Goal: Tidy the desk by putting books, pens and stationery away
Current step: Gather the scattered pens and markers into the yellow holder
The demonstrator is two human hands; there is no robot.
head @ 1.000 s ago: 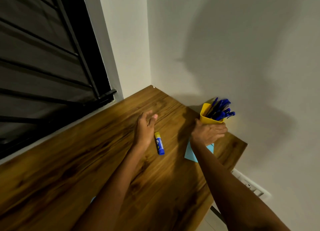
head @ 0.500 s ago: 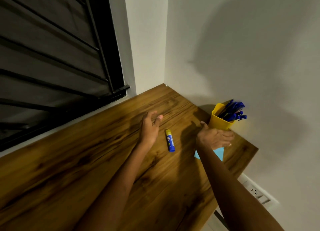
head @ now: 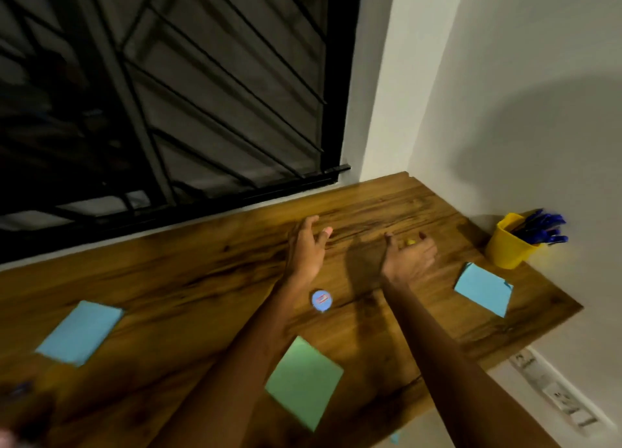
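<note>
The right hand (head: pixel 409 257) curls loosely around what looks like the yellow-capped glue stick (head: pixel 410 242) above the desk (head: pixel 202 272), the left hand (head: pixel 306 249) open and empty, so that slack grip could drop it short of the yellow cup (head: pixel 506 245).

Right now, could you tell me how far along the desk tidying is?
Done: blue pens stand in the yellow cup. In hand: the right hand seems to close on the glue stick, only its yellow tip showing; the left hand is open. Left: three paper pads and a round blue item on the desk.
</note>
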